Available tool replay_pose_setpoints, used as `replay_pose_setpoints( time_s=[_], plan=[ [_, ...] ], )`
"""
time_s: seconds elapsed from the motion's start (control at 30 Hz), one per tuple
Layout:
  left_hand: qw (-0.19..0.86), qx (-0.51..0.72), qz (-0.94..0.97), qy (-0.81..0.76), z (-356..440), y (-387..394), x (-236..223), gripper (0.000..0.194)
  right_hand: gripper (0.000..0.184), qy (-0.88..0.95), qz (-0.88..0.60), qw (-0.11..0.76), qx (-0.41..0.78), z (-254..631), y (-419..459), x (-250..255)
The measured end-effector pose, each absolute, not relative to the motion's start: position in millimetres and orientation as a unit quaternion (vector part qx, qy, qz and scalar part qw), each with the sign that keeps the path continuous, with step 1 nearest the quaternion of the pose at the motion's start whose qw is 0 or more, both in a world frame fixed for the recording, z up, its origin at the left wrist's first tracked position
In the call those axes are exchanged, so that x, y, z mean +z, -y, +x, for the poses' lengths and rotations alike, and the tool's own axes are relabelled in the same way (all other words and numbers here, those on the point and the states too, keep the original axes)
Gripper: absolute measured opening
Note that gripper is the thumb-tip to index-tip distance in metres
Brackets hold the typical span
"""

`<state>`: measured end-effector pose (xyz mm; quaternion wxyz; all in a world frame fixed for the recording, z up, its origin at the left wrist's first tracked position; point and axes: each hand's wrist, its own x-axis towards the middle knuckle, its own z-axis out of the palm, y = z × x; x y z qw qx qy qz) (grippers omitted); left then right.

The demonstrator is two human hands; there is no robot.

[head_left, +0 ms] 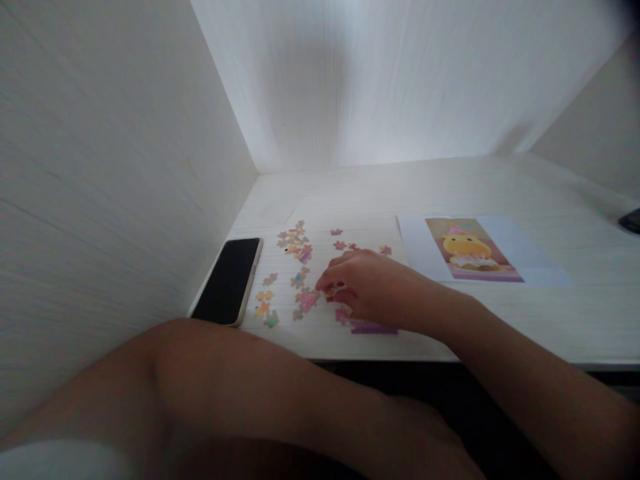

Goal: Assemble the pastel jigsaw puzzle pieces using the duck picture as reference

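My right hand [367, 283] reaches over the white table from the right, its fingers curled down among jigsaw puzzle pieces. A small reddish puzzle piece [329, 298] shows between the fingertips and seems held there, partly hidden. Just left of the fingertips lies a joined pink patch of pieces [309, 300]. Under the hand and wrist, a section with a purple strip [373, 328] is partly covered. My left arm crosses the bottom of the view, and my left hand [425, 427] is dark and blurred below the table edge, its fingers not readable.
Loose pieces [296, 241] lie in a group further back, and yellow pieces [263, 303] sit near a black-screened phone [226, 280]. To the right is a paper sheet with a printed yellow toy picture [470, 250]. White panels [320, 87] enclose the table; a dark object [631, 221] sits far right.
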<state>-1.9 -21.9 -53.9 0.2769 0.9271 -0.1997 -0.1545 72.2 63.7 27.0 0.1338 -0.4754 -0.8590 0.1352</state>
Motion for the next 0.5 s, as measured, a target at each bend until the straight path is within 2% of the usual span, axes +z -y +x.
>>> replay_pose_setpoints(
  time_s=[0.17, 0.27, 0.33, 0.4, 0.5],
  plan=[
    [0.356, -0.203, 0.871, 0.271, 0.4, -2.2, -39.5, 0.01, 0.023, 0.861, -0.471, 0.136, 0.139, 72.3, -64.9, 25.8],
    [0.372, -0.229, 0.838, 0.328, 2.0, -10.0, -42.3, 0.017, 0.021, 0.863, -0.469, 0.133, 0.132, 72.6, -64.2, 26.4],
    [0.362, -0.212, 0.836, 0.353, 1.0, -6.7, -50.9, 0.016, 0.02, 0.866, -0.467, 0.124, 0.126, 72.3, -62.9, 27.7],
    [0.325, -0.207, 0.865, 0.323, -2.1, 0.7, -62.7, 0.005, 0.021, 0.873, -0.46, 0.12, 0.107, 71.9, -61.7, 28.7],
    [0.292, -0.166, 0.899, 0.281, -8.6, 10.3, -79.3, 0.01, 0.019, 0.879, -0.456, 0.119, 0.068, 72.6, -61.2, 27.8]
  ],
)
